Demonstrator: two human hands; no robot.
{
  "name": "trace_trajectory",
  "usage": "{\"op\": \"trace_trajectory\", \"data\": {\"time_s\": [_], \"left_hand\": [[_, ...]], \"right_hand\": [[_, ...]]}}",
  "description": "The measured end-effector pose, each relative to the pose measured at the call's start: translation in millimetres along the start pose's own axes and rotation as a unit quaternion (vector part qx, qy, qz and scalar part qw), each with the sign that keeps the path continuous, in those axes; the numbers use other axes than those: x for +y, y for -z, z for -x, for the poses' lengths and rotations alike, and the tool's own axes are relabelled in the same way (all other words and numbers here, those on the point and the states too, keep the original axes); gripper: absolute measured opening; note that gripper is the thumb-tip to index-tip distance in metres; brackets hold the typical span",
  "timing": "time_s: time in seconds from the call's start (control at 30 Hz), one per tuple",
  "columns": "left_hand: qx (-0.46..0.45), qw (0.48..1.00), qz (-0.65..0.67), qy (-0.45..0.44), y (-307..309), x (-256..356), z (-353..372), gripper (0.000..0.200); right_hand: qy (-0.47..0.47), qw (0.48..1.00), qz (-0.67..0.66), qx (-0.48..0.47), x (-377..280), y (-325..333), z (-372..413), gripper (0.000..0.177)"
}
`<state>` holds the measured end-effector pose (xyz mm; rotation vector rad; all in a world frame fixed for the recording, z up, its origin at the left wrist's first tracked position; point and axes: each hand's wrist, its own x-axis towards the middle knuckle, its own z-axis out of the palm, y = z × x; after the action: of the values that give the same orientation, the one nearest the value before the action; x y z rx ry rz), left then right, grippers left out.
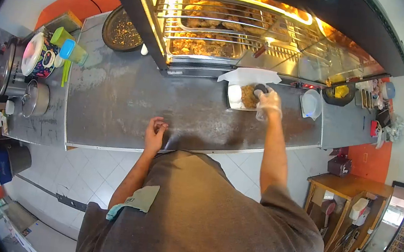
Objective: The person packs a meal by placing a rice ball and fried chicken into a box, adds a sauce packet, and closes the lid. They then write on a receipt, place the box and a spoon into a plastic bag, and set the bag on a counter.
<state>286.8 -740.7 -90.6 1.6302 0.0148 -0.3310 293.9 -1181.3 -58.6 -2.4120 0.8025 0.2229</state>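
Clock faces centre on the torso [192,205]. At twelve, the warmer's [204,70] label [175,72] is too small to read. At one, the box [237,108] sits on the tabletop [184,108], its raised flap [251,75] towards the warmer; the gloved right hand's [269,103] fingers clamp a dark item [260,88] over it. At eleven, the left hand's [155,133] fingers curl loosely, slightly apart.

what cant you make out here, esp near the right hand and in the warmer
- Dark thing at the right hand: head view, partly covered by the hand, full shape hidden.
- Food in the warmer: head view, partly hidden by rack bars.
- Wall papers: head view, too small to read.
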Motion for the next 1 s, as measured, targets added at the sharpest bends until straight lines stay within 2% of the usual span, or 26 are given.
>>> {"op": "trace_trajectory", "data": {"time_s": [0.07, 0.1, 0.13, 0.17, 0.2, 0.23, 0.27, 0.33, 0.37, 0.43, 0.47, 0.5, 0.53, 0.57, 0.6, 0.63, 0.7, 0.77, 0.8, 0.83, 0.87, 0.93, 1.0], "left_hand": [[0.009, 1.0, 0.013, 0.01, 8, -1, -5, 0.022], [0.001, 1.0, 0.018, 0.018, 13, 0, -3, 0.022], [-0.006, 1.0, 0.023, 0.021, 18, 2, -4, 0.022], [-0.006, 1.0, 0.024, 0.012, 26, 4, -10, 0.022], [-0.018, 1.0, 0.014, -0.007, 35, 5, -12, 0.022], [-0.03, 0.999, 0.005, -0.021, 44, 4, -12, 0.022], [-0.03, 0.999, 0.006, -0.019, 57, 3, -13, 0.022], [0.057, 0.997, 0.033, -0.044, 88, -2, -15, 0.021], [0.057, 0.997, 0.033, -0.042, 106, -7, -18, 0.021], [0.134, 0.989, 0.04, -0.044, 144, -21, -19, 0.021], [0.144, 0.988, 0.035, -0.045, 161, -30, -20, 0.021], [0.157, 0.985, 0.064, -0.023, 177, -38, -24, 0.021], [0.169, 0.981, 0.095, -0.003, 191, -41, -32, 0.021], [0.179, 0.979, 0.094, -0.012, 204, -36, -39, 0.021], [0.185, 0.981, 0.063, -0.006, 213, -27, -45, 0.021], [0.19, 0.981, 0.032, 0.002, 220, -22, -51, 0.021], [0.197, 0.98, 0.037, -0.004, 233, -13, -64, 0.021], [0.196, 0.98, 0.04, -0.011, 244, -6, -74, 0.021], [0.183, 0.982, 0.029, -0.022, 247, -4, -76, 0.021], [0.171, 0.985, 0.019, -0.033, 249, -2, -76, 0.02], [0.157, 0.987, 0.009, -0.046, 252, -2, -78, 0.02], [0.141, 0.988, -0.022, -0.058, 257, -4, -71, 0.02], [0.13, 0.989, -0.032, -0.065, 265, -19, -64, 0.021]], "right_hand": [[-0.084, 0.989, 0.032, 0.115, -25, -18, 19, 0.049], [-0.041, 0.966, 0.145, 0.211, -3, -50, 8, 0.044], [-0.042, 0.965, 0.148, 0.214, 6, -41, -1, 0.044], [-0.081, 0.989, 0.093, 0.08, 12, -24, -19, 0.045], [-0.117, 0.991, 0.038, -0.058, 7, -16, -28, 0.047], [-0.134, 0.988, -0.032, -0.067, -18, 6, -6, 0.053], [-0.136, 0.988, -0.03, -0.069, -37, 13, 16, 0.053], [-0.127, 0.981, -0.109, 0.096, -64, 16, 55, 0.064], [-0.128, 0.981, -0.107, 0.095, -75, 13, 71, 0.064], [-0.034, 0.964, -0.247, -0.087, -101, -1, 100, 0.063], [-0.001, 0.965, -0.216, -0.151, -129, -6, 113, 0.072], [-0.001, 0.943, -0.243, -0.226, -142, -32, 113, 0.075], [0.058, 0.932, -0.23, -0.273, -184, -42, 122, 0.072], [0.034, 0.862, -0.389, -0.323, -208, -69, 126, 0.068], [0.101, 0.881, -0.336, -0.316, -229, -105, 113, 0.069], [0.16, 0.907, -0.251, -0.296, -264, -114, 103, 0.07], [0.123, 0.902, -0.368, -0.187, -338, -155, 82, 0.07], [0.11, 0.87, -0.447, -0.176, -384, -211, 18, 0.068], [0.143, 0.877, -0.435, -0.148, -416, -220, -3, 0.07], [0.123, 0.944, -0.304, -0.044, -440, -239, -37, 0.064], [0.063, 0.972, -0.223, 0.027, -471, -217, -22, 0.068], [-0.001, 0.982, -0.187, -0.027, -496, -219, -47, 0.07], [0.029, 0.987, -0.156, -0.021, -494, -238, -70, 0.071]]}}
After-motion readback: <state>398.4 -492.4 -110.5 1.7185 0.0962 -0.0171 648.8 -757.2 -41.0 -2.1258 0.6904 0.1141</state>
